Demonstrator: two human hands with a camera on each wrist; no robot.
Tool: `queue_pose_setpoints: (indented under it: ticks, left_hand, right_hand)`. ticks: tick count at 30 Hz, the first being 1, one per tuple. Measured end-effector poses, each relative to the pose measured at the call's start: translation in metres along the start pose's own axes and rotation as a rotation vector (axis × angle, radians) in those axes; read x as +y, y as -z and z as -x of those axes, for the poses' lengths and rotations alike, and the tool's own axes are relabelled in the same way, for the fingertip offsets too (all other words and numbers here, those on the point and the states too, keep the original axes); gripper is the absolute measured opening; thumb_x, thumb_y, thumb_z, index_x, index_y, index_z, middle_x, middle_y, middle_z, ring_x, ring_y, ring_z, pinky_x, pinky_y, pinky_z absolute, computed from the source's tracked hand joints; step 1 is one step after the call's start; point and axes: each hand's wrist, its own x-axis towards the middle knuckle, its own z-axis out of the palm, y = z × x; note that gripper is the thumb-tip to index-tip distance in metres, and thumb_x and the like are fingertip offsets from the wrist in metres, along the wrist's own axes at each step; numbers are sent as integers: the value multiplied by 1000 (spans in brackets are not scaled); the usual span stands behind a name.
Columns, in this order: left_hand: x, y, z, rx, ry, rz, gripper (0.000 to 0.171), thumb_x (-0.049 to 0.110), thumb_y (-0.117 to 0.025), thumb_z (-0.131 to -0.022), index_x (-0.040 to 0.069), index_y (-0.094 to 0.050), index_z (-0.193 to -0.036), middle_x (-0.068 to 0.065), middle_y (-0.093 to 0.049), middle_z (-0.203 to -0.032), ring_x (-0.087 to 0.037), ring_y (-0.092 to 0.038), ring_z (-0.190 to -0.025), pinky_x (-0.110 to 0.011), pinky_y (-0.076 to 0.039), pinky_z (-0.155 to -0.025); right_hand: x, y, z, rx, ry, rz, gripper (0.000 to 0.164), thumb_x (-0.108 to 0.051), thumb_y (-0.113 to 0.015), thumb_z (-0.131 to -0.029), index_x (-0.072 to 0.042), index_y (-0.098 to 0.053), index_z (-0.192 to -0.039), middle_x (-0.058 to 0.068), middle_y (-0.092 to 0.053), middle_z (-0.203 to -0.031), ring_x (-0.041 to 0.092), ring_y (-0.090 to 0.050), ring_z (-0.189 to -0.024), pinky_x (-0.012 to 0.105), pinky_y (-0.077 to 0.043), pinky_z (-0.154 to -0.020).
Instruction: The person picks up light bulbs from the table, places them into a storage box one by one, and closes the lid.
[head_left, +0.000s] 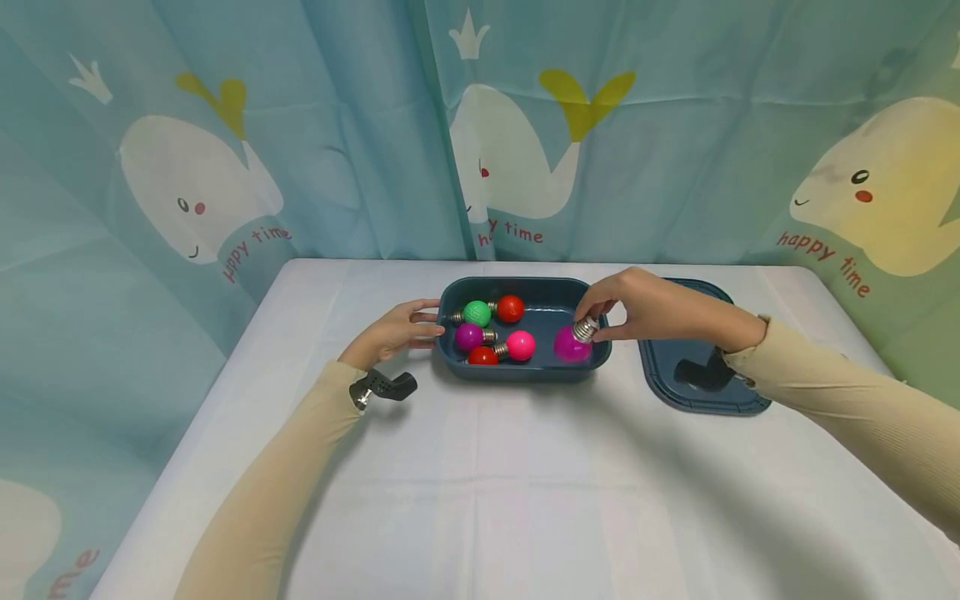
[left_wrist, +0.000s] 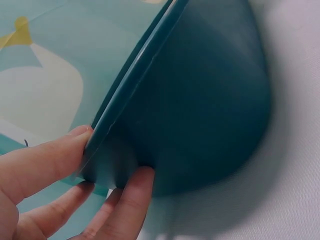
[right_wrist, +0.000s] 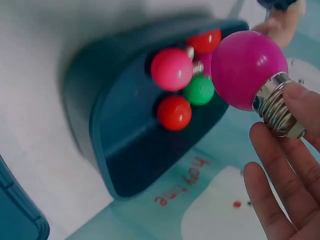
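A purple light bulb (right_wrist: pixel 245 67) is pinched by its metal screw base between the thumb and fingers of my right hand (head_left: pixel 637 304). It hangs over the right end of a dark blue box (head_left: pixel 551 292). My left hand (head_left: pixel 397 333) touches the box's left end with its fingertips, its fingers fairly straight in the left wrist view. Inside the box, toward the left, lie several more bulbs: a green bulb (head_left: pixel 477 313), a red bulb (head_left: pixel 511 308), a pink bulb (head_left: pixel 521 345), another purple bulb (head_left: pixel 468 337) and a second red bulb (head_left: pixel 482 356).
A dark blue lid (head_left: pixel 675 383) lies on the white table (head_left: pixel 480 483) right of the box, partly under my right forearm. Behind the table hangs a light blue curtain (head_left: pixel 360 167) with whale prints.
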Motion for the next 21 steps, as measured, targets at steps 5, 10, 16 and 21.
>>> queue_pose_setpoints:
  ticks: [5,10,16,21]
  left_hand:
    - [0,0,-1,11,3,-4,68,0,-56,-90,4,-21,-148,-23,-31,-148,-38,-40,-132,-49,-40,-107]
    - [-1,0,-1,8,1,-8,67,0,-56,-91,3,-21,-148,-24,-31,-148,-38,-40,-132,-50,-39,-107]
    - [1,0,0,8,6,-1,67,0,-56,-91,4,-22,-148,-23,-31,-148,-37,-40,-132,-49,-39,-107]
    - [1,0,0,7,8,3,67,-1,-55,-91,4,-21,-148,-24,-31,-148,-38,-40,-131,-50,-39,-108]
  right_hand:
    - [19,4,-15,5,-13,-29,27,-2,-78,-73,-4,-70,-98,7,-71,-94,17,-67,-82,37,-59,-77]
    - [37,0,-33,7,-29,-52,26,-1,-78,-73,-2,-70,-98,9,-71,-92,20,-68,-83,39,-58,-79]
    - [51,-6,-53,-15,-76,-66,24,-1,-76,-74,-3,-70,-98,10,-72,-94,23,-69,-86,38,-58,-81]
    - [60,-15,-66,-40,-81,-94,22,-1,-76,-74,-3,-70,-95,11,-72,-93,23,-70,-85,37,-59,-80]
